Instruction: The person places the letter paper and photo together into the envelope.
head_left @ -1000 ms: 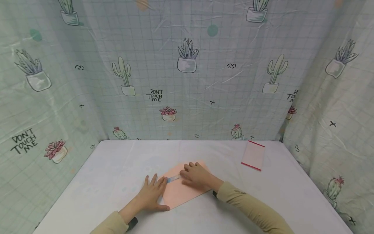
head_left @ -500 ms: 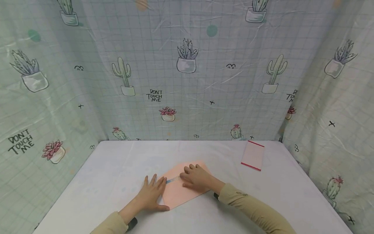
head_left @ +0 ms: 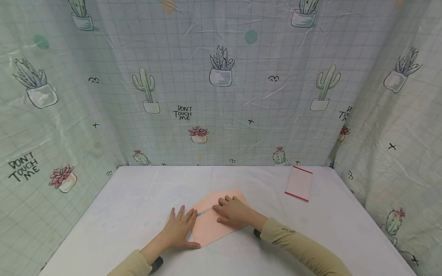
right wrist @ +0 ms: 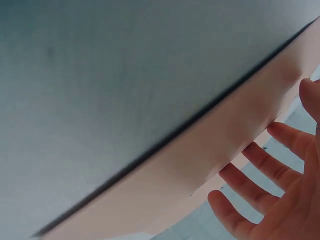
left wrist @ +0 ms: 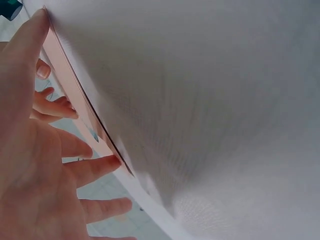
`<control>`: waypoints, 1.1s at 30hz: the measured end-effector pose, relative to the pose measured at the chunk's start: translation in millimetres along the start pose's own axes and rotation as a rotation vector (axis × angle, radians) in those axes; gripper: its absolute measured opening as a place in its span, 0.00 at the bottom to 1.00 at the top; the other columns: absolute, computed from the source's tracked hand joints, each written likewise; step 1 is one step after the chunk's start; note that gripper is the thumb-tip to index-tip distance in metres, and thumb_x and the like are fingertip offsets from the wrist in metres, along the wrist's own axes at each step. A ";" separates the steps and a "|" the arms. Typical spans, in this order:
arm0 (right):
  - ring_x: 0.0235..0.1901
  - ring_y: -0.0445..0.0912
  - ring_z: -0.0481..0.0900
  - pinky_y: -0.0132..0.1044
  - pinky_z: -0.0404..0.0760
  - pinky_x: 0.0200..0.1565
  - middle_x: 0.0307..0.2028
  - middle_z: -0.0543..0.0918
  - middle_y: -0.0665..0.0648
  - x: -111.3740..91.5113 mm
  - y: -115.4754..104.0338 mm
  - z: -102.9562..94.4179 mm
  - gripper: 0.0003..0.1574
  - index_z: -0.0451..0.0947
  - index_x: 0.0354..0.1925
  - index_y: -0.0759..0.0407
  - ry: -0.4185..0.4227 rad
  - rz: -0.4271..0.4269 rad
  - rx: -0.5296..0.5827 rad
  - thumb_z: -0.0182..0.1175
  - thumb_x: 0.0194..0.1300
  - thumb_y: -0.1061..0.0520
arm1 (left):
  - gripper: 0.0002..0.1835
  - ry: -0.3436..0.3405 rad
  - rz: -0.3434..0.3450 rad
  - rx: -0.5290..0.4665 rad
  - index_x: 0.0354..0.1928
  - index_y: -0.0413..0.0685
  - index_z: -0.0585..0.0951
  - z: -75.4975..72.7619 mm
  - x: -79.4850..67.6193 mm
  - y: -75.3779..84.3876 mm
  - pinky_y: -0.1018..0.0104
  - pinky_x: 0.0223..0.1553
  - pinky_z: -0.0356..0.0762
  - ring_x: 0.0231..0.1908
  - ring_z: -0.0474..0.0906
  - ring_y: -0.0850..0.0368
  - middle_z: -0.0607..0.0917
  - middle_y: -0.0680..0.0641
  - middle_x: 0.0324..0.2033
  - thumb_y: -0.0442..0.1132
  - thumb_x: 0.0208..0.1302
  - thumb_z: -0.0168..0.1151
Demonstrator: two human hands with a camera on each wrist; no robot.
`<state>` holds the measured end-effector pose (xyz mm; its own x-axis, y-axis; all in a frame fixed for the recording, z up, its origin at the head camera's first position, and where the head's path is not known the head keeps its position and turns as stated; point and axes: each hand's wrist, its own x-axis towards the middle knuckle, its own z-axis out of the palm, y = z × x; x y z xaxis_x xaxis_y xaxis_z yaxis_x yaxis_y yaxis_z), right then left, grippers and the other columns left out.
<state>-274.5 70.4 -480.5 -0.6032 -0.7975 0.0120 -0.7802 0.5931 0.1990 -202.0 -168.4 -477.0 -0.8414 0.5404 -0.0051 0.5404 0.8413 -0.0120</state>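
A pink paper envelope (head_left: 214, 230) lies tilted on the white table, with a thin blue strip (head_left: 200, 214) showing in a slit across it. My left hand (head_left: 177, 229) rests along its left side, fingers spread, thumb at the near corner. In the left wrist view, the thumb and index fingertip touch the envelope's edge (left wrist: 75, 90). My right hand (head_left: 233, 211) lies over the right half, fingertips on the paper at the slit's end. In the right wrist view, the fingers (right wrist: 250, 190) are loosely bent against the pink paper (right wrist: 200, 150); part of the envelope is hidden under this hand.
A flat clear sleeve (head_left: 299, 184) with red strips at both ends lies at the back right of the table (head_left: 155, 191). A cactus-printed curtain (head_left: 221, 126) hangs behind the table and along both sides.
The blue and pale strip in the slit has narrowed to a thin line. My right hand has shifted slightly right and toward me; the left hand has stayed in place.
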 end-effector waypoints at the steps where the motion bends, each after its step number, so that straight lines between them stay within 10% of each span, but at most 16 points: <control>1: 0.39 0.40 0.66 0.32 0.65 0.37 0.46 0.71 0.46 -0.8 -0.4 -0.4 0.29 0.64 0.59 0.44 -0.002 0.005 0.008 0.42 0.64 0.35 | 0.56 -0.002 -0.001 0.002 0.64 0.36 0.58 -0.5 -0.3 0.4 0.28 0.53 0.51 0.61 0.55 0.28 0.64 0.38 0.63 0.74 0.42 0.52; 11: 0.56 0.46 0.67 0.48 0.69 0.52 0.56 0.70 0.49 -9.8 1.7 -7.2 0.30 0.60 0.62 0.46 -0.043 0.067 0.173 0.45 0.65 0.40 | 0.54 0.034 0.023 0.014 0.63 0.37 0.59 2.5 -0.3 -2.3 0.29 0.53 0.53 0.61 0.55 0.28 0.64 0.37 0.62 0.72 0.44 0.52; 33: 0.51 0.47 0.71 0.49 0.72 0.46 0.52 0.73 0.52 -43.6 32.7 -5.8 0.25 0.68 0.57 0.51 0.075 0.152 0.342 0.50 0.63 0.45 | 0.43 0.088 0.010 -0.074 0.63 0.41 0.62 -1.7 -11.2 -12.7 0.30 0.55 0.50 0.62 0.55 0.32 0.67 0.41 0.62 0.63 0.51 0.54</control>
<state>-272.8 123.9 -468.8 -0.7123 -0.6960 0.0904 -0.7006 0.6977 -0.1493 -199.5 -185.2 -475.1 -0.8340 0.5454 0.0834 0.5505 0.8325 0.0615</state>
